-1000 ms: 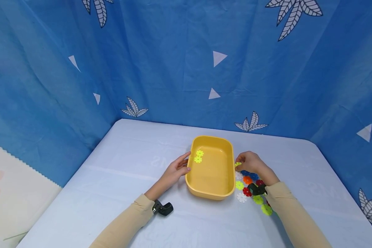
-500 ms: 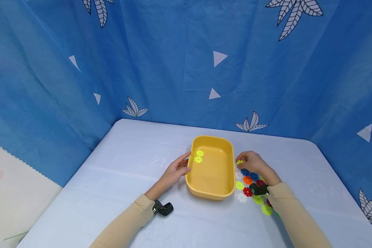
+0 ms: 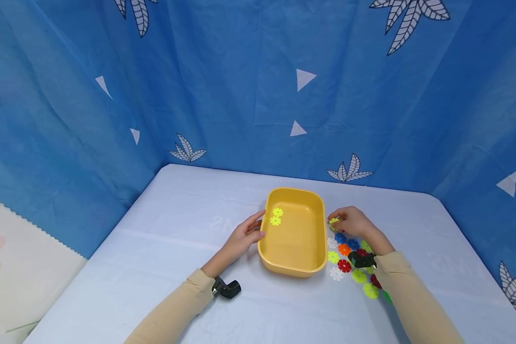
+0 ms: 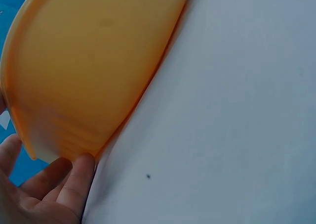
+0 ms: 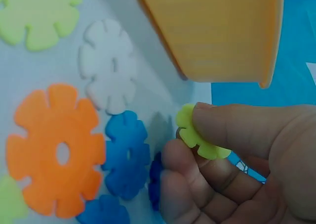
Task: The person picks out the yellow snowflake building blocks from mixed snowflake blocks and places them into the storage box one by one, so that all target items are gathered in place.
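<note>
My right hand (image 3: 351, 222) pinches a yellow-green snowflake disc (image 5: 190, 130) between thumb and fingers, just right of the tub. A dark blue disc (image 5: 155, 182) shows edge-on by those fingertips; whether it is held, I cannot tell. The yellow tub (image 3: 291, 270) stands on the table with two yellow-green discs (image 3: 277, 216) at its inner left. Against the tub's left side rests my left hand (image 3: 240, 239), its fingers fairly straight and touching the wall and rim. White, orange, blue, red and green discs (image 3: 344, 249) lie loosely right of the tub, some under the right wrist.
A white-covered table (image 3: 189, 210) carries everything. Blue patterned cloth (image 3: 241, 95) hangs behind it and at the sides. Each wrist wears a black camera mount, such as the left camera (image 3: 227, 289). The tub's raised wall stands between the two hands.
My right hand has shifted slightly right and away from the tub's rim, and the yellow-green disc has turned in its fingers. The left hand and tub stay put.
</note>
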Tool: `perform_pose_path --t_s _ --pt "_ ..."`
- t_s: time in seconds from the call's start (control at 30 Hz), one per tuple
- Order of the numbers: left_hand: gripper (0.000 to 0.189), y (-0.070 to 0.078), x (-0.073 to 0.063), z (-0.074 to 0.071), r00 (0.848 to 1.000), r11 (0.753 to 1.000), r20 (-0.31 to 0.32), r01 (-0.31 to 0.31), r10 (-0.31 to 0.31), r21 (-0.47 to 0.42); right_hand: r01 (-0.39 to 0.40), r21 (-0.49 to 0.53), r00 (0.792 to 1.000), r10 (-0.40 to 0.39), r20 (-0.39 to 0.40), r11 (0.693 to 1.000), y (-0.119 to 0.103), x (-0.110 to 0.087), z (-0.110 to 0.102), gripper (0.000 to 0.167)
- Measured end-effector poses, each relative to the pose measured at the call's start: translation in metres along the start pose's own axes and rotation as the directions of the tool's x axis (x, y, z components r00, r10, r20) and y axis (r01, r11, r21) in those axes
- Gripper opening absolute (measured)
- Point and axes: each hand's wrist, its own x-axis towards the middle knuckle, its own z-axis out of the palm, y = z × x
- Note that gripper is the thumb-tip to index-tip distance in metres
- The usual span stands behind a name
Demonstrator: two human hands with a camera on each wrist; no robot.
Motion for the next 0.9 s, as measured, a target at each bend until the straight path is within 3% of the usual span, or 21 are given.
perform_pose_path --t_s 0.3,0.9 --pt "0.066 0.001 0.000 -0.001 1.000 1.000 0.008 -0.013 0.013 -0.008 0.027 0.024 0.998 -0.025 -0.052 0.999 -0.010 0.002 -0.010 0.032" --pt "0.067 0.002 0.003 0.001 0.999 0.999 0.011 -0.033 0.033 -0.017 0.095 0.135 0.990 -0.079 -0.120 0.986 -0.054 0.007 -0.040 0.033"
